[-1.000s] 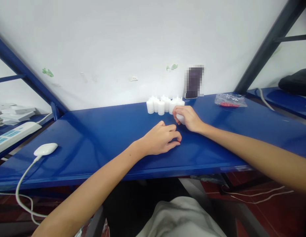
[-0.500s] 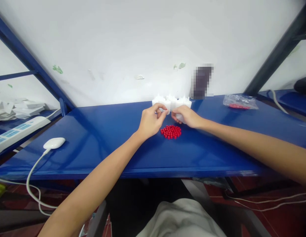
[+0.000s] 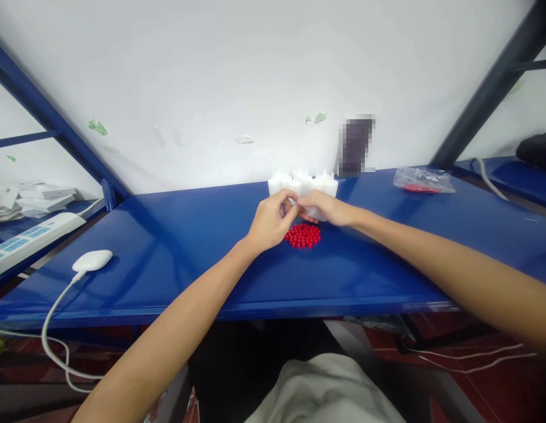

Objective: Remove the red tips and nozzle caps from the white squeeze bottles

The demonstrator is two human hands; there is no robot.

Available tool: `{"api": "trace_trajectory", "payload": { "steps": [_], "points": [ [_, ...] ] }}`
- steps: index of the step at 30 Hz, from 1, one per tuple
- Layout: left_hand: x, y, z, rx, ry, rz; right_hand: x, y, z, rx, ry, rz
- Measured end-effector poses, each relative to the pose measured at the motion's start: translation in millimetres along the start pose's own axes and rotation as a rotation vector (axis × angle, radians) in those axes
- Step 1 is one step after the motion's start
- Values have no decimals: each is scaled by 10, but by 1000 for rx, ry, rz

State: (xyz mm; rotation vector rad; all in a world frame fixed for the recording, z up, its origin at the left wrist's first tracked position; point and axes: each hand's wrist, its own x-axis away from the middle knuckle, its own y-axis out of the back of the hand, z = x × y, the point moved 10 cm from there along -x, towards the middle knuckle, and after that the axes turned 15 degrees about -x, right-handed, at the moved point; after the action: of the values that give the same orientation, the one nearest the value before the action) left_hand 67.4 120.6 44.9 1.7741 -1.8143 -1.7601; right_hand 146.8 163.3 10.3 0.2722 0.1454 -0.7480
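Observation:
My right hand (image 3: 328, 207) is closed around a small translucent white bottle (image 3: 315, 213), which is partly covered by the fingers. Against its fingertips, my left hand (image 3: 275, 217) pinches with thumb and forefinger at the bottle's left end. What sits in that pinch is too small and hidden to make out. Just in front of both hands lies a pile of small red caps (image 3: 303, 236) on the blue table. Behind the hands, several white bottles with pointed tips (image 3: 279, 183) stand upright in a group near the wall.
A dark phone-like object (image 3: 355, 147), blurred out, leans on the wall. To the right lies a clear plastic bag (image 3: 425, 180) with red pieces inside. A white charger with a cable (image 3: 93, 260) rests on the blue table (image 3: 176, 258) at left, near a power strip (image 3: 37, 241).
My hands have come together; the right fingertips now meet the left pinch. A hint of red at my left fingertips earlier is now hidden. The view has shifted slightly.

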Motion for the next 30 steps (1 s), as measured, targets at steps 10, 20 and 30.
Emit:
{"api": "trace_trajectory", "payload": {
  "steps": [10,20,30],
  "points": [
    [29,-105,-46,10,-51,91,24,-10,28,38,1,5],
    [40,-200,25,75,4,160,43,28,92,164,93,-76],
    [-13,226,453,-40,257,-191,93,258,32,118,139,-288]
  ]
}}
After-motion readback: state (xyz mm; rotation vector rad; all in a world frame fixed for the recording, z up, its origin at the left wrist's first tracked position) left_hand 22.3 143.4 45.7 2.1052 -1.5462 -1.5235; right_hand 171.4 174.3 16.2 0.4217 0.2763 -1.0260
